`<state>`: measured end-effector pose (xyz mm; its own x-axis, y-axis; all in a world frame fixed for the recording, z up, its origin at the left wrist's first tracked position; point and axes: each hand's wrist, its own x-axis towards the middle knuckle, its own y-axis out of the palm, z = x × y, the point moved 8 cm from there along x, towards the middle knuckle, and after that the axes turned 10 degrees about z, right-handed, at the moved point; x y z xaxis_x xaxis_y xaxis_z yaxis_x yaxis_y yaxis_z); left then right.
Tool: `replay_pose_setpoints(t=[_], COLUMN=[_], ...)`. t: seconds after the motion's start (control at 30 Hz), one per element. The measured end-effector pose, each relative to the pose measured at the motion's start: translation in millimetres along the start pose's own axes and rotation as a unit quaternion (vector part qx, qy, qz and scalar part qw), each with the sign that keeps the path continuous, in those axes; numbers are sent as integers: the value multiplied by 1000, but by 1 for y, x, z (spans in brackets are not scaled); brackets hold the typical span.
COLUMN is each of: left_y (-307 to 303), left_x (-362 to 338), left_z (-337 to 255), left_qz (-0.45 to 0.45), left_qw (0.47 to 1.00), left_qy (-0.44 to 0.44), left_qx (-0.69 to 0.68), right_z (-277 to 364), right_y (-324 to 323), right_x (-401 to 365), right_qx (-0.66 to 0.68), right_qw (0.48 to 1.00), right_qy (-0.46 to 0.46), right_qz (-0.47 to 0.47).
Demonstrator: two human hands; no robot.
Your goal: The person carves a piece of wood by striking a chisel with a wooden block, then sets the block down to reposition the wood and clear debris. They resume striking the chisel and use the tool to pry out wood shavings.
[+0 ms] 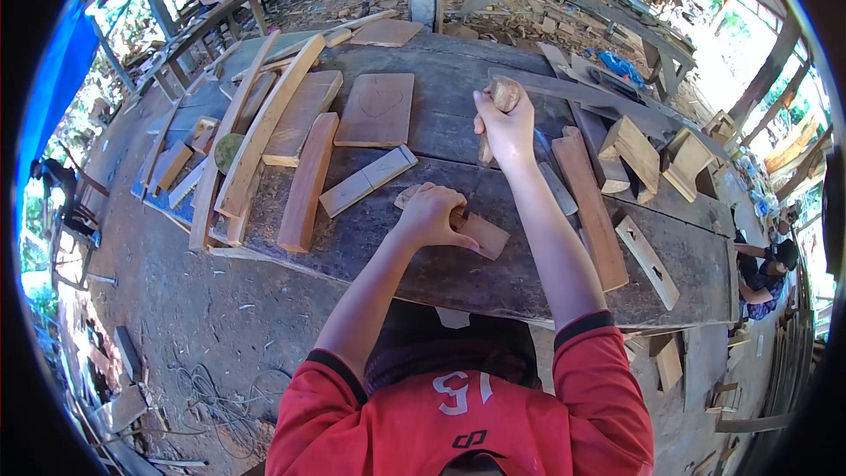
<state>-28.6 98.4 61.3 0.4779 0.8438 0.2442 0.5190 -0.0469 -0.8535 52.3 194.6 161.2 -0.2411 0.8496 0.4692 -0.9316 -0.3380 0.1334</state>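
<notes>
My right hand [509,130] is raised over the workbench [370,251], fingers wrapped round a thick, rough piece of wood [505,94]. Its pale end sticks out above the fist, and more wood shows below the fingers. Lower and to the left, my left hand [432,216] is curled over a small reddish wood block [486,236] on the bench, thumb along its near edge. A light wooden end [405,197] pokes out by the knuckles; the palm side is hidden. Just beyond lies a pale wood piece with a line across it [370,180].
Long boards [269,128], a reddish beam [308,183] and a flat board with a drawn outline [375,110] lie left. On the right are a long reddish strip [589,211], a slotted pale piece [647,262] and angled blocks [630,154]. A person [765,275] sits at far right.
</notes>
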Motion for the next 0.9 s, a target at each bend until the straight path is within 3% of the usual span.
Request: replay_pose_setpoints(t=[0.17,0.37,0.43,0.63,0.67,0.73,0.87,0.9], left_y=[-4,-3,-6,-3,-6,-17,-33,-35], left_x=[5,20,25,36,35,32,20,17], left_z=[1,5,0,-1,-1,-7,11,20], left_qz=[2,84,51,74,72,69,30,41], left_qw=[999,993,993,984,985,983,988,987], left_qy=[43,66,108,138,137,133,64,6], left_qx=[-5,-43,-5,83,81,107,136,155], right_z=[5,11,16,20,19,10,22,24], right_y=[-2,-23,-29,-41,-43,-48,-44,-42], right_x=[-3,-10,-14,-24,-26,-28,-35,-37], right_qx=[-22,-22,-31,25,23,145,89,94], right_qw=[1000,998,996,994,994,986,994,993], right_qy=[-8,-30,-42,-84,-83,-53,-50,-51], right_qz=[-2,-54,-74,-67,-64,-63,-48,-42])
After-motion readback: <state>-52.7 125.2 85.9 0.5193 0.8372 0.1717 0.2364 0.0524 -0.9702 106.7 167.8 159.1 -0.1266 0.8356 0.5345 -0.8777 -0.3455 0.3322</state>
